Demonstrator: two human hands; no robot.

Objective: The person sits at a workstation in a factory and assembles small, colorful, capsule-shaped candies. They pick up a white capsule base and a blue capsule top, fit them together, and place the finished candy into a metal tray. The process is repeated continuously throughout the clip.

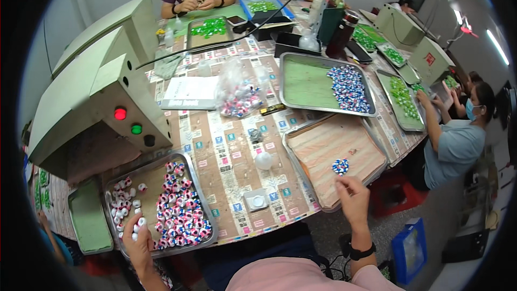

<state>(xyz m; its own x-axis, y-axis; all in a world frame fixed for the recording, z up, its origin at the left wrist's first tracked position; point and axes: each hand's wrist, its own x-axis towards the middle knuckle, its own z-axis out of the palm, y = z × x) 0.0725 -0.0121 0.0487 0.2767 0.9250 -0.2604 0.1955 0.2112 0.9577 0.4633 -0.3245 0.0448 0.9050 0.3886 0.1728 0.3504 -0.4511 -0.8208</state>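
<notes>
While left hand [137, 242] grips white cap [141, 222], right hand [353, 196] nr tray [318, 145].

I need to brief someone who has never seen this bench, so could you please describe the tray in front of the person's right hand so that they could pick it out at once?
Start at the long table and go to its near right corner. The tray lies there, just beyond the right hand. Unlike the green-lined trays behind it, it has a pinkish striped lining and holds only one small cluster of red, white and blue pieces.

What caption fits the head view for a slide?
Left hand at a tray of small colourful pieces, right hand over a near-bare tray.
</notes>
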